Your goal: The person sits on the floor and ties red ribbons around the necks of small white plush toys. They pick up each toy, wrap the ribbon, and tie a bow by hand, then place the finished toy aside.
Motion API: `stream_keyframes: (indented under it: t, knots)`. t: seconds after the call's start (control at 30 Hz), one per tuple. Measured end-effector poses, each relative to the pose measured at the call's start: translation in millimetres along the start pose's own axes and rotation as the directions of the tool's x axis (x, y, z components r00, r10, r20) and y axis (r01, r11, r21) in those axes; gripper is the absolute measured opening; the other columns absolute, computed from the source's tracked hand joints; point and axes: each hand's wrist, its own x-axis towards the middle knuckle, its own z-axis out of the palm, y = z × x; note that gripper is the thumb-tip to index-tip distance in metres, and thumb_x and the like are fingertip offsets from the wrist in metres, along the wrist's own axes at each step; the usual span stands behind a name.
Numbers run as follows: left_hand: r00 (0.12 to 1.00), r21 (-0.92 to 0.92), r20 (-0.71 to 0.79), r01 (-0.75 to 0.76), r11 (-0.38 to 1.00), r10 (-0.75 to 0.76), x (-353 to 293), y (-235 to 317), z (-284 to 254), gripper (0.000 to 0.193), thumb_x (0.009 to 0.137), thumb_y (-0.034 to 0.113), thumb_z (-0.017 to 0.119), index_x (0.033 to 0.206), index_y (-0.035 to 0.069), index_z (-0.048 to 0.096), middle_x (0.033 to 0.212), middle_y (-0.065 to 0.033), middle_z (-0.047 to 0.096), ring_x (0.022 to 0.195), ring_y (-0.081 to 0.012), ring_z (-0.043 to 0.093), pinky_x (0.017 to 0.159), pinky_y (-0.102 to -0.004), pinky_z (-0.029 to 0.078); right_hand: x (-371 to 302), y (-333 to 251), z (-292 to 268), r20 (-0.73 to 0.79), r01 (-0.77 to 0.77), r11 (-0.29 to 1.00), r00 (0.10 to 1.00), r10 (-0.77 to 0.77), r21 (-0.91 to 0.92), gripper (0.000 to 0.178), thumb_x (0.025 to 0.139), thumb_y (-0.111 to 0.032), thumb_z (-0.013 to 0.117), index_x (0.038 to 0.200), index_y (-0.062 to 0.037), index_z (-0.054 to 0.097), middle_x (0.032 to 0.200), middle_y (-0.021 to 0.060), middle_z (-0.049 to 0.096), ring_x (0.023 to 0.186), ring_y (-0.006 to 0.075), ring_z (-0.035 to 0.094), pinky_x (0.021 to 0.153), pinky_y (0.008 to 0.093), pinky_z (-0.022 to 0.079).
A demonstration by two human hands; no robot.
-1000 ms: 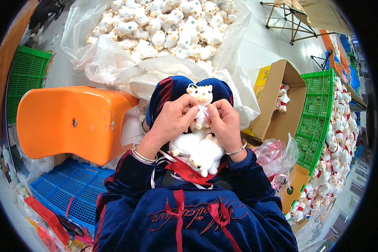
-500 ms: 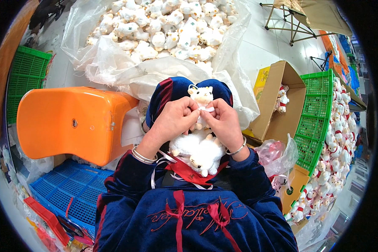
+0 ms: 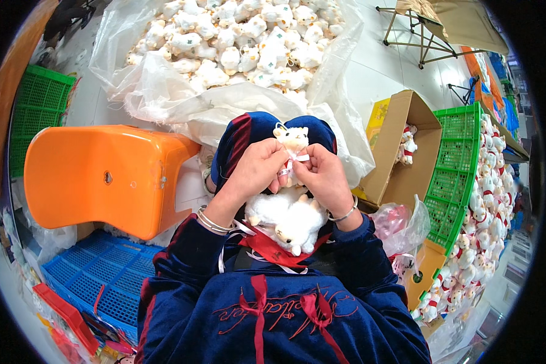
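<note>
A small white plush animal [image 3: 293, 139] with a hanging loop stands upright between my knees, facing me. Across its neck runs a white ribbon [image 3: 295, 158], crossed at the front. My left hand [image 3: 262, 165] pinches the ribbon on the left side, fingers closed. On the other side my right hand [image 3: 323, 168] pinches the ribbon between thumb and forefinger. More white plush toys [image 3: 298, 225] lie in my lap just below, over a red cloth [image 3: 272, 247] with loose white ribbon ends. The fingers partly hide the toy's body.
Ahead lies a large clear plastic bag [image 3: 164, 91] heaped with white plush toys. An orange stool [image 3: 91, 182] and a blue crate [image 3: 106, 273] are at left. To the right are a cardboard box [image 3: 385, 167], a green crate [image 3: 452, 176] and many toys with red scarves [image 3: 476, 224].
The ribbon now shows as a crossed tie at the toy's neck, with an end hanging by my left fingers. My left hand has shifted slightly.
</note>
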Motion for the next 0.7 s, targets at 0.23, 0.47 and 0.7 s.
stream_keyframes:
  t: [0.23, 0.47, 0.7]
  knots:
    - [0.999, 0.152, -0.049, 0.018, 0.988, -0.011, -4.7, 12.3, 0.7, 0.020, 0.097, 0.017, 0.058, 0.095, -0.003, 0.065, 0.067, -0.0062, 0.067, 0.049, -0.0086, 0.059, 0.046, -0.0241, 0.046, 1.2, 3.0, -0.6, 0.000, -0.008, 0.999, 1.000, 0.008, 0.032, 0.014, 0.090, -0.006, 0.071, 0.099, 0.0022, 0.063, 0.076, 0.0012, 0.065, 0.068, 0.0047, 0.058, 0.059, 0.0232, 0.048]
    - [0.949, 0.427, -0.106, -0.226, 0.876, 0.297, -7.3, 5.3, -4.1, 0.017, 0.094, 0.016, 0.065, 0.095, -0.001, 0.065, 0.066, -0.0037, 0.065, 0.053, -0.0098, 0.057, 0.053, -0.0262, 0.046, 1.6, -1.0, 1.0, -0.002, 0.006, 0.998, 1.000, -0.006, 0.057, 0.012, 0.092, -0.006, 0.069, 0.098, 0.0026, 0.063, 0.075, 0.0003, 0.064, 0.066, 0.0043, 0.058, 0.059, 0.0229, 0.048]
    - [0.843, 0.617, -0.091, -0.370, 0.694, 0.530, -11.2, 12.8, -5.1, 0.018, 0.088, 0.015, 0.071, 0.091, -0.002, 0.066, 0.070, -0.0114, 0.068, 0.061, -0.0181, 0.064, 0.061, -0.0325, 0.052, -1.6, -11.1, 1.4, -0.012, 0.066, 0.998, 0.998, -0.065, 0.019, 0.013, 0.094, -0.009, 0.069, 0.098, 0.0021, 0.065, 0.074, 0.0007, 0.065, 0.066, 0.0037, 0.057, 0.059, 0.0225, 0.048]
